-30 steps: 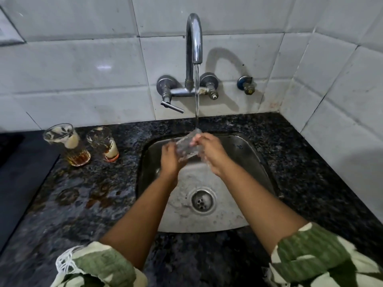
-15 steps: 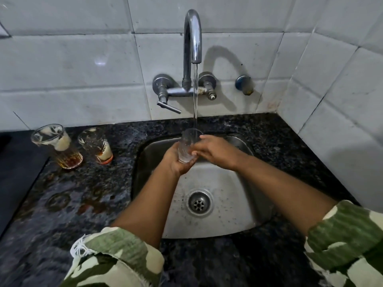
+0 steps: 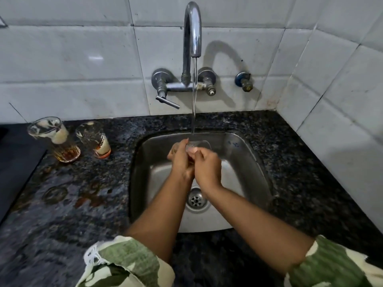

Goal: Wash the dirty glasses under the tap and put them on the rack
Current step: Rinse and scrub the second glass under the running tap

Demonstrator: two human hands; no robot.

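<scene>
I have both hands over the steel sink (image 3: pixel 244 162): left hand (image 3: pixel 182 160) and right hand (image 3: pixel 207 164) curl around the clear drinking glass (image 3: pixel 198 145) under the chrome tap (image 3: pixel 192 30) stream. Two dirty tumblers at 10 o'clock: taller amber-dregs glass (image 3: pixel 55 139), shorter foam-streaked glass (image 3: pixel 95 139), on black speckled granite counter (image 3: pixel 83 214).

- Three glasses in all: one clear glass (image 3: pixel 198 145) held over the sink under the running water, and two dirty ones at the counter's back edge, left of the sink, a taller glass (image 3: pixel 55 139) and a shorter glass (image 3: pixel 94 139) just beside it.
- Two hands: the left hand (image 3: pixel 181 160) and the right hand (image 3: pixel 206 167), both on the clear glass.
- One tap (image 3: pixel 191 38).
- One sink (image 3: pixel 255 166), with one drain (image 3: pixel 196 199).
- One small wall valve (image 3: pixel 244 81) right of the tap.
</scene>
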